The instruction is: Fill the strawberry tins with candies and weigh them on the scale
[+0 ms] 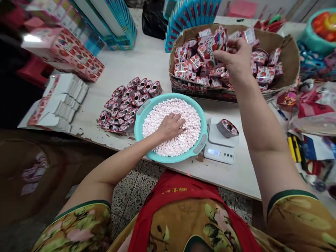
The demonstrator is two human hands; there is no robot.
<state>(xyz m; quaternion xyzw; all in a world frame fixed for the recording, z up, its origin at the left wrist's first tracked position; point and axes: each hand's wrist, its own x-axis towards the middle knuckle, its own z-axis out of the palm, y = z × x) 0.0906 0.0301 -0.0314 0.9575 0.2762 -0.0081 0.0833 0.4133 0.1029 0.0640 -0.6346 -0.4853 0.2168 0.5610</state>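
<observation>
My left hand (172,126) lies palm down on small pale pink candies (181,147) in a round turquoise basin (170,159). Its fingers are spread and partly sunk among the pieces. Above a cardboard box (189,88) at the back right, my right hand (237,57) has its thumb apart from its fingers. It is right beside small strawberry-printed packets (207,49); whether it touches one is hard to make out. Between the basin and my right forearm, one small printed container (228,128) sits on a white digital scale (219,154) with a lit display.
Several small printed containers with dark holes (127,105) stand clustered left of the basin. Farther left are flattened cartons (61,101) and strawberry-printed boxes (76,52). Blue display boxes (194,17) and a black bag (154,19) line the back. Pouches and yellow-handled items (294,148) crowd the right.
</observation>
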